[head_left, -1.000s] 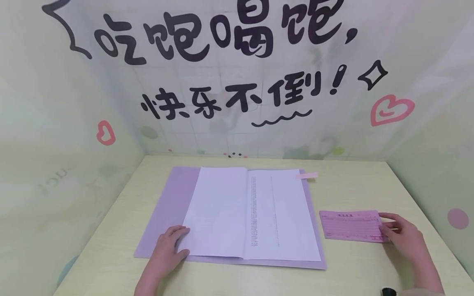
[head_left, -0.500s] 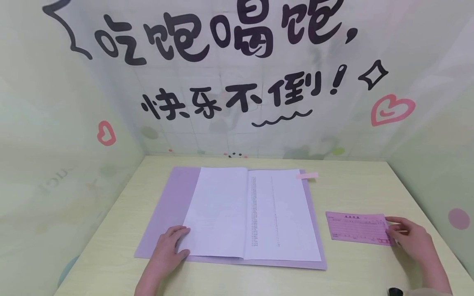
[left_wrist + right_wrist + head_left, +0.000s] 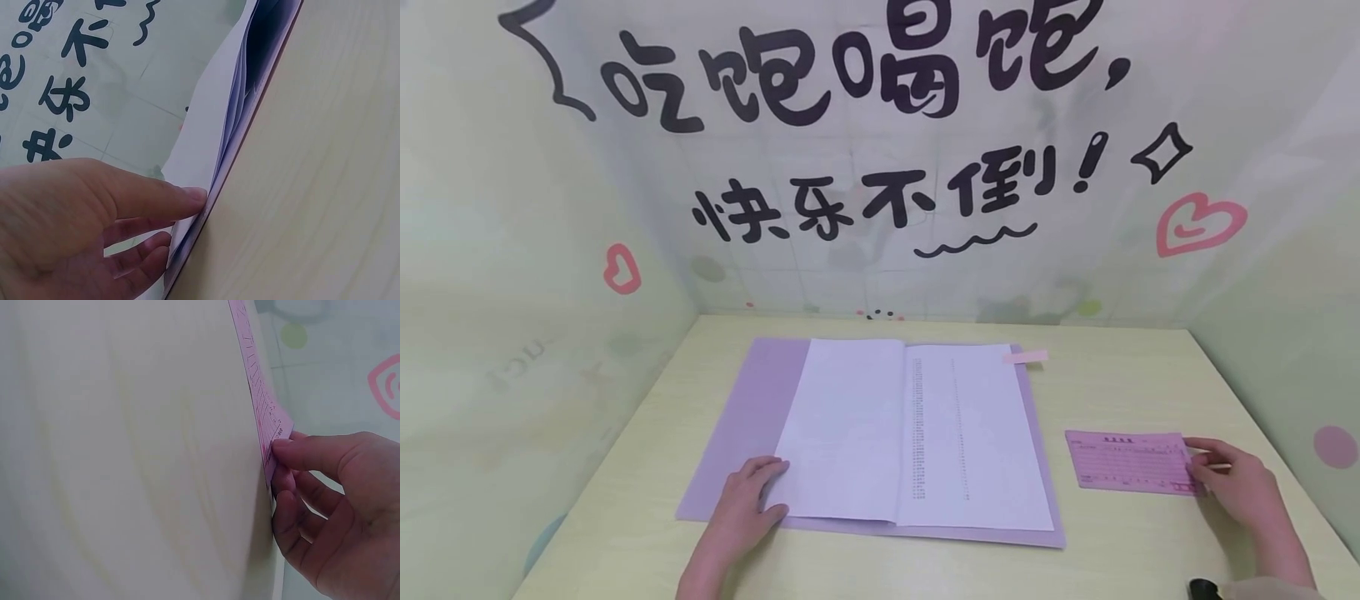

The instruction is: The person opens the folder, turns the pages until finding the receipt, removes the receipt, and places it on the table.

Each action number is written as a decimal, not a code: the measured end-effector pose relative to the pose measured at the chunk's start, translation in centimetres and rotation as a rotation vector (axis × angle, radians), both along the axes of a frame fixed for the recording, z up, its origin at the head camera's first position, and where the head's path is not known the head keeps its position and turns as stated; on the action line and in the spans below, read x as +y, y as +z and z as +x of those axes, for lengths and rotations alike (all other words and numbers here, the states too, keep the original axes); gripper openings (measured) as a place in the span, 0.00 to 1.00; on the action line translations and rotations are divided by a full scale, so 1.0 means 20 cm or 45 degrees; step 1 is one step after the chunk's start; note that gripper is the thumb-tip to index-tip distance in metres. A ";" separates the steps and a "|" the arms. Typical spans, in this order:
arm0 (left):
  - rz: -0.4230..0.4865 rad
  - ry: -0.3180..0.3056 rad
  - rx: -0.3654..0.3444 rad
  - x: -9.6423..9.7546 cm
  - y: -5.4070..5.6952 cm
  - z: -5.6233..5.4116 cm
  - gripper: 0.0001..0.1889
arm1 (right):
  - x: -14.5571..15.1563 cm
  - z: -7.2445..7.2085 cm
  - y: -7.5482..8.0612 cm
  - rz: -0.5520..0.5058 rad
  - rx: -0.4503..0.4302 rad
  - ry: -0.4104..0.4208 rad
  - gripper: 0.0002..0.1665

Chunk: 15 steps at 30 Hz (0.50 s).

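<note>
A purple folder (image 3: 760,408) lies open on the table with white pages inside. The left page (image 3: 842,425) looks blank; the right page (image 3: 992,425) carries columns of small print. My left hand (image 3: 748,496) rests on the left page's lower outer corner, thumb (image 3: 194,197) along the bottom edge, fingers loosely bent. To the folder's right is a pink printed form slip (image 3: 1127,462). My right hand (image 3: 1236,479) pinches its right end between thumb (image 3: 290,447) and fingers, and that corner bends up a little in the right wrist view.
A pale pink strip (image 3: 1028,357) sticks out at the folder's top right corner. Walls printed with black lettering and hearts stand behind and at both sides of the light wooden table (image 3: 925,571). A dark round object (image 3: 1204,589) shows at the bottom edge by the right forearm.
My right hand has drawn the pink form slip to the right, away from the folder, mostly in the first half second. The left hand stays on the page.
</note>
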<state>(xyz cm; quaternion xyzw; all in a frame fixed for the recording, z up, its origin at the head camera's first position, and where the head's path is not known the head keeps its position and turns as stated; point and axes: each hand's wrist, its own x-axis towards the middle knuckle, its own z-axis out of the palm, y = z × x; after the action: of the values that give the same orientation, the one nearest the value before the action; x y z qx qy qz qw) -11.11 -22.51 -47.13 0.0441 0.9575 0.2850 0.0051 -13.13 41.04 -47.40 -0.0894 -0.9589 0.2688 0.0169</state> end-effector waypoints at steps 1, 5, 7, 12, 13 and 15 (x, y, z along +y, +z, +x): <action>0.000 0.000 0.001 0.00 0.00 0.00 0.28 | 0.00 0.00 0.00 0.003 0.003 -0.002 0.25; 0.000 -0.005 0.005 0.00 0.00 0.00 0.28 | 0.00 0.00 -0.01 0.009 0.004 0.000 0.25; 0.002 -0.005 0.006 0.00 0.00 0.00 0.28 | 0.01 -0.01 -0.01 0.008 -0.009 0.011 0.25; 0.018 -0.004 0.004 0.01 -0.01 0.00 0.28 | 0.02 -0.01 -0.01 0.009 -0.046 0.022 0.24; 0.023 -0.002 0.002 0.01 -0.01 0.00 0.28 | 0.02 -0.02 -0.01 0.011 -0.048 0.020 0.24; 0.025 -0.004 0.005 0.02 -0.01 0.00 0.28 | 0.03 -0.02 -0.01 0.010 -0.053 0.024 0.25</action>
<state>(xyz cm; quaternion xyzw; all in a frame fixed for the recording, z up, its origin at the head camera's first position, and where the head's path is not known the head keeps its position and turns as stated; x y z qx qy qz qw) -11.19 -22.19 -47.31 0.0462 0.9546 0.2942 0.0034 -13.44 41.59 -47.61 -0.0861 -0.9609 0.2631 -0.0054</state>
